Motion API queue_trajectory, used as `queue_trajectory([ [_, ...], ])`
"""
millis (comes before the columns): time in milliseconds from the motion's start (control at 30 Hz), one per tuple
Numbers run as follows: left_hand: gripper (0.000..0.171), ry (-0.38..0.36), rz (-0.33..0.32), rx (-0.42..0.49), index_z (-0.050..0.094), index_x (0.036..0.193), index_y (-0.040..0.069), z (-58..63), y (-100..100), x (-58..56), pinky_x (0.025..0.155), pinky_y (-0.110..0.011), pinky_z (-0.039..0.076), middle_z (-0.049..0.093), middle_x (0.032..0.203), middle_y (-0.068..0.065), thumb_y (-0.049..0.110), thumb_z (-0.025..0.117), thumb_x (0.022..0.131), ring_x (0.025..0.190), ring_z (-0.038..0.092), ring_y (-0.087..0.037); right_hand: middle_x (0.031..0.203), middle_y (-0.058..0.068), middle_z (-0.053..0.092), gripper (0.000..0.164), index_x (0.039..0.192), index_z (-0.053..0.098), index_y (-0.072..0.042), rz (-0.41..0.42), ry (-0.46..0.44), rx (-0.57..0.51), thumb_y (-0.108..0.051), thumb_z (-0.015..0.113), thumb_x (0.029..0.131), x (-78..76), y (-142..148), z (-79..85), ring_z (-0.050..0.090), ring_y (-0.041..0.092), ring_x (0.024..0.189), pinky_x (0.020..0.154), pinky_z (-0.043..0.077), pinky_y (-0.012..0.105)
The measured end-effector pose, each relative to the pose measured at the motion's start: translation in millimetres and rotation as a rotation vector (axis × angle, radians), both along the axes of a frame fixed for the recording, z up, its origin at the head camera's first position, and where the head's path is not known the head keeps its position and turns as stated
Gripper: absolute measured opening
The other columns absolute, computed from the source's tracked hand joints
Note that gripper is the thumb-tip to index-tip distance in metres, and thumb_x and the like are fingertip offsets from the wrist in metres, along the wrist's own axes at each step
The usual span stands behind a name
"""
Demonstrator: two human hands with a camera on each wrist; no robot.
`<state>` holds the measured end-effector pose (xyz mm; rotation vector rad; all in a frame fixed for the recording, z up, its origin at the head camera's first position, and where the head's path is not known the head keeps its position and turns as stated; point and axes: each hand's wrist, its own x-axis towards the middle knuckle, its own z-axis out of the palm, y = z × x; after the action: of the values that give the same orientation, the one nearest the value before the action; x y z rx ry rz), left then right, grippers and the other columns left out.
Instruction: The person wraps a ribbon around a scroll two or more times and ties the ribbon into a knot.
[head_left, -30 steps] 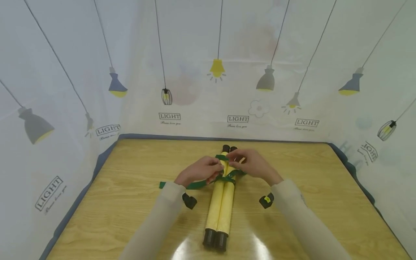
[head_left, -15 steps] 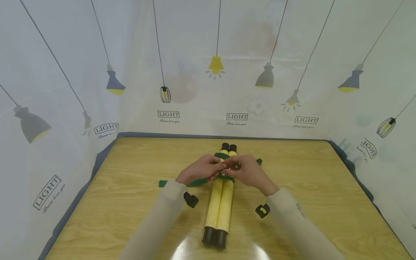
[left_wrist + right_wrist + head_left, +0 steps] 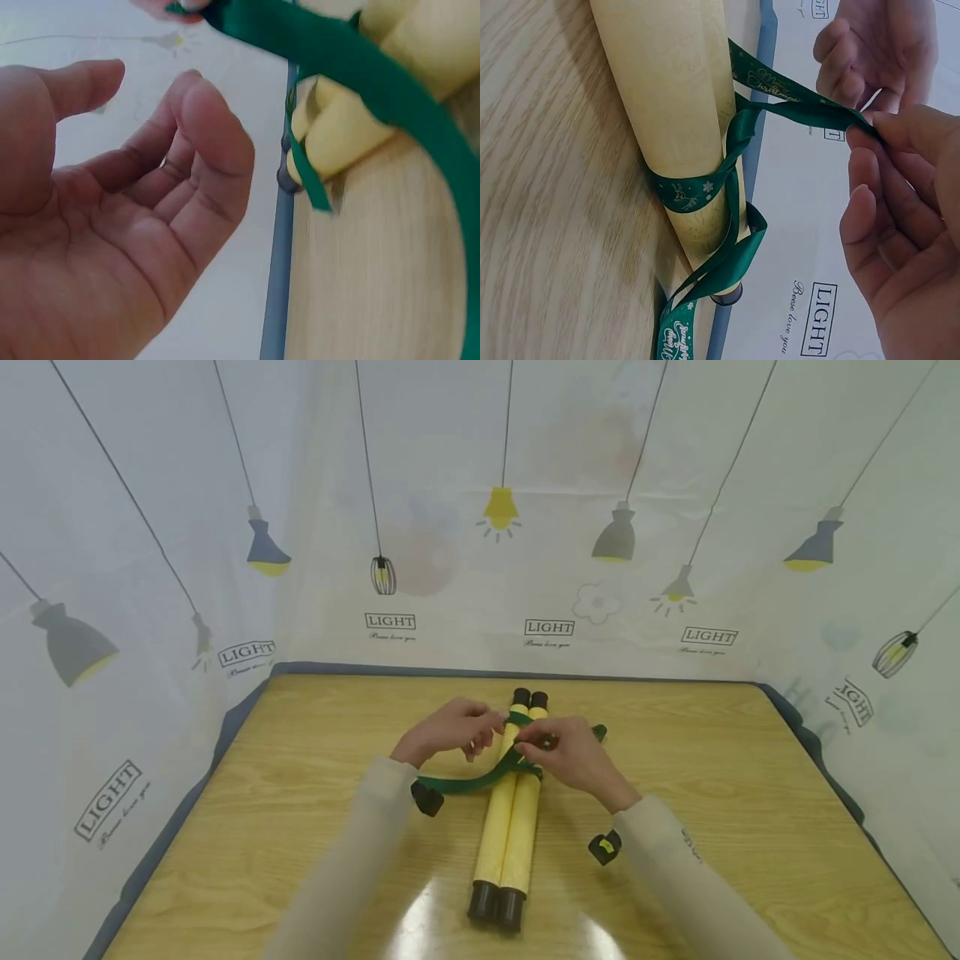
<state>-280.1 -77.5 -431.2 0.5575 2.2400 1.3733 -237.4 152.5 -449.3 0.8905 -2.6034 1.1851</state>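
Right hand (image 3: 567, 755), mid-frame: green ribbon (image 3: 386, 86) is being pinched, seemingly to stay raised. Left hand (image 3: 452, 727): nothing is being held.

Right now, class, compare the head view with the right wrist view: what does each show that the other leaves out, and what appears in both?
Only the head view shows the sleeves, the dark near end caps of the yellow rolls and the printed lamps. Only the right wrist view makes out the pale lettering and snowflake on the green ribbon. Both show the ribbon around the rolls, the right hand pinching it, and the left hand nearby.
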Motion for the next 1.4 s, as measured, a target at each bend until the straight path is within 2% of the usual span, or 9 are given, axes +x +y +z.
queue_trajectory([
  [100,0.036,0.068,0.029,-0.032,0.068,0.109,0.005,-2.6,-2.6,-11.8,0.072,-0.047,0.056,0.064,0.098,-0.020,0.037,0.053,0.102,0.082,0.063,-0.033,0.085,-0.008,0.070,0.012,0.097,0.077,-0.012,0.004,-0.001,0.000,-0.021,0.070,0.092,-1.1,1.5,-2.0,0.064,0.006,0.074,0.061,0.054,0.025],
  [200,0.033,0.112,0.042,-0.065,0.066,0.117,0.004,-10.9,-2.6,-21.8,0.074,-0.043,0.057,0.064,0.112,-0.020,0.031,0.057,0.101,0.096,0.063,-0.037,0.086,-0.008,0.070,0.012,0.097,0.077,-0.012,0.009,-0.004,-0.006,-0.022,0.071,0.092,-1.5,2.4,-3.0,0.064,0.006,0.074,0.061,0.054,0.024],
  [300,0.035,0.166,0.051,-0.123,0.063,0.126,0.002,-19.1,0.3,-28.6,0.080,-0.044,0.055,0.063,0.119,-0.014,0.025,0.059,0.100,0.103,0.062,-0.032,0.086,-0.007,0.070,0.010,0.096,0.076,-0.013,0.014,-0.005,-0.011,-0.021,0.071,0.091,-1.4,2.4,-2.8,0.064,0.006,0.074,0.060,0.055,0.024],
  [500,0.041,0.341,0.005,-0.240,0.058,0.135,0.001,-38.3,8.0,-48.3,0.093,-0.036,0.049,0.058,0.134,-0.011,0.017,0.062,0.097,0.116,0.056,-0.026,0.086,-0.007,0.070,0.010,0.096,0.076,-0.012,0.016,-0.004,-0.012,-0.019,0.072,0.091,-0.8,2.8,-1.6,0.065,0.007,0.074,0.061,0.055,0.024],
  [633,0.042,0.347,-0.007,-0.262,0.056,0.137,0.003,-48.8,14.4,-58.6,0.095,-0.038,0.048,0.057,0.137,-0.010,0.013,0.062,0.097,0.118,0.055,-0.028,0.086,-0.007,0.070,0.010,0.097,0.076,-0.012,0.012,-0.014,-0.004,-0.019,0.072,0.091,1.0,2.9,-1.1,0.065,0.006,0.075,0.061,0.055,0.024],
  [867,0.040,0.398,-0.029,-0.331,0.060,0.131,0.002,-63.0,25.0,-71.2,0.092,-0.032,0.050,0.064,0.125,-0.011,0.012,0.068,0.093,0.112,0.059,-0.021,0.086,-0.007,0.070,0.010,0.097,0.076,-0.012,0.010,-0.030,-0.016,-0.019,0.072,0.090,2.5,1.3,-2.1,0.064,0.006,0.075,0.061,0.054,0.025],
  [1133,0.021,0.414,-0.005,-0.384,0.070,0.112,0.002,-60.4,28.4,-67.1,0.074,-0.028,0.053,0.068,0.102,-0.008,0.008,0.066,0.093,0.089,0.062,-0.018,0.085,-0.008,0.069,0.009,0.096,0.076,-0.013,0.016,-0.022,-0.015,-0.019,0.072,0.091,2.5,1.9,-2.3,0.063,0.006,0.074,0.060,0.054,0.025],
  [1300,0.009,0.412,-0.007,-0.408,0.072,0.096,0.007,-62.2,24.5,-68.2,0.072,-0.028,0.052,0.068,0.093,-0.003,0.012,0.065,0.093,0.085,0.062,-0.016,0.085,-0.008,0.070,0.008,0.095,0.075,-0.013,0.019,-0.032,-0.024,-0.019,0.072,0.091,2.0,3.7,-2.6,0.064,0.008,0.074,0.060,0.054,0.027],
  [1400,0.006,0.385,0.004,-0.392,0.071,0.093,0.008,-61.1,19.9,-67.8,0.073,-0.029,0.052,0.067,0.091,-0.002,0.011,0.066,0.092,0.084,0.061,-0.016,0.085,-0.008,0.070,0.008,0.095,0.075,-0.014,0.019,-0.032,-0.022,-0.020,0.071,0.091,1.9,4.7,-2.3,0.064,0.009,0.074,0.060,0.054,0.027],
])
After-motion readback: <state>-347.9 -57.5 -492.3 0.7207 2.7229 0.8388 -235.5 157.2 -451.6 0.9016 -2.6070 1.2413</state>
